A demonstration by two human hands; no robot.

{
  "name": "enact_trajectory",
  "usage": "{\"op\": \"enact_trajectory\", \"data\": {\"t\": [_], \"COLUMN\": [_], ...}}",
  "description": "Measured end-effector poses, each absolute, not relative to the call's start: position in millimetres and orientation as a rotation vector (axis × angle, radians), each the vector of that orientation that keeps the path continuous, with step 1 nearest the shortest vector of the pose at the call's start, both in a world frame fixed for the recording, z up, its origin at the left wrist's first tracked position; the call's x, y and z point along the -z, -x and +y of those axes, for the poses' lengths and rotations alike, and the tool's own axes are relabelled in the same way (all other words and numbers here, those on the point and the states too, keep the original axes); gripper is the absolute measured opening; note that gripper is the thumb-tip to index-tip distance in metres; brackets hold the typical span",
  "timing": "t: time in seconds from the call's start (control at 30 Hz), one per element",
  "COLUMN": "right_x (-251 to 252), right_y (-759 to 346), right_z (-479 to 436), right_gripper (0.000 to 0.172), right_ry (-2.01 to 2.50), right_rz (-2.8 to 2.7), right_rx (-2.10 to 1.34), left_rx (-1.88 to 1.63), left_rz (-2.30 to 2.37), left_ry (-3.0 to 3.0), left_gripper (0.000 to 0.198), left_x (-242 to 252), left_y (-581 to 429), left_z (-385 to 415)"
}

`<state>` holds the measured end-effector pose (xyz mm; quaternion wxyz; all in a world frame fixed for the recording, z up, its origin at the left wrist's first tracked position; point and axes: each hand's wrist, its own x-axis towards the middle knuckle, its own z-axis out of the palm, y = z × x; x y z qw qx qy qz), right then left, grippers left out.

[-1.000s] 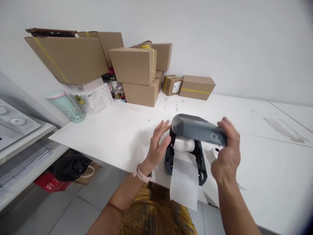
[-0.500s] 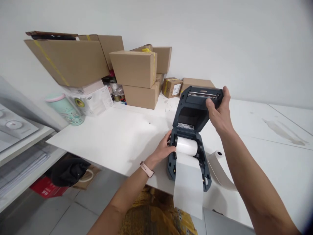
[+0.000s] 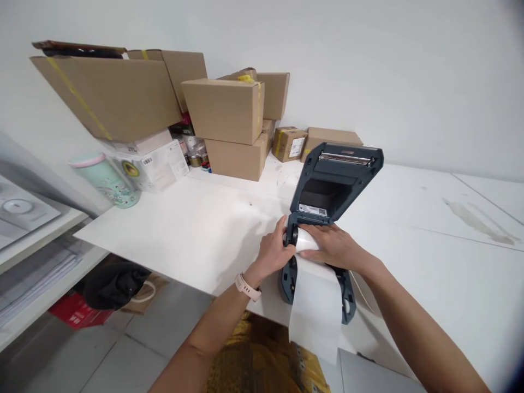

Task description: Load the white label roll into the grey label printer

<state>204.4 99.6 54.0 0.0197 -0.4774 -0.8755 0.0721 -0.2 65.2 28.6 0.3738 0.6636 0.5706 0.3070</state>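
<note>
A dark grey label printer (image 3: 289,275) sits at the near edge of the white table (image 3: 196,229), its lid (image 3: 335,177) standing fully open. A white paper roll (image 3: 302,240) lies in its bay, and a strip of paper (image 3: 314,311) hangs out over the table's front edge. My left hand (image 3: 273,251), with a pink watch on its wrist, grips the printer's left side by the roll. My right hand (image 3: 333,246) lies across the roll, fingers curled over it.
Stacked cardboard boxes (image 3: 223,109) and small packages stand at the back left by the wall. A pale green tumbler (image 3: 104,177) and a white carton (image 3: 158,164) sit left of them. Shelves (image 3: 36,234) stand at far left, with bags on the floor below.
My right hand swung the printer lid up from nearly closed to fully open, let go of it, and came down onto the paper roll. My left hand moved onto the printer's left side.
</note>
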Motion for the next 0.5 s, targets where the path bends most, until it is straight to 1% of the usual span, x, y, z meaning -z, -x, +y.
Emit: {"op": "enact_trajectory", "data": {"t": [0.1, 0.17, 0.23, 0.3, 0.37, 0.43, 0.5], "right_x": [-60, -68, -80, -94, -110, -122, -127], "right_y": [-194, -193, -201, -218, -240, -263, -282], "right_z": [107, 109, 107, 100, 89, 78, 73], "right_gripper": [0.074, 0.079, 0.081, 0.083, 0.089, 0.094, 0.089], "right_ry": [1.604, 1.635, 1.506, 1.285, 1.121, 1.08, 1.178], "right_rz": [-2.741, -2.727, -2.686, -2.606, -2.454, -2.23, -1.95], "right_rx": [-0.269, -0.361, -0.556, -0.757, -0.864, -0.888, -0.714], "left_rx": [-0.763, -0.775, -0.788, -0.8, -0.806, -0.81, -0.81], "left_rz": [1.461, 1.46, 1.461, 1.456, 1.44, 1.424, 1.426], "left_ry": [-1.687, -1.666, -1.64, -1.633, -1.646, -1.65, -1.629], "left_gripper": [0.094, 0.096, 0.096, 0.096, 0.095, 0.094, 0.094], "left_x": [-31, -31, -29, -27, -26, -26, -26], "left_y": [0, 0, 1, 1, 1, 1, 1], "left_z": [66, 66, 66, 66, 66, 66, 66]}}
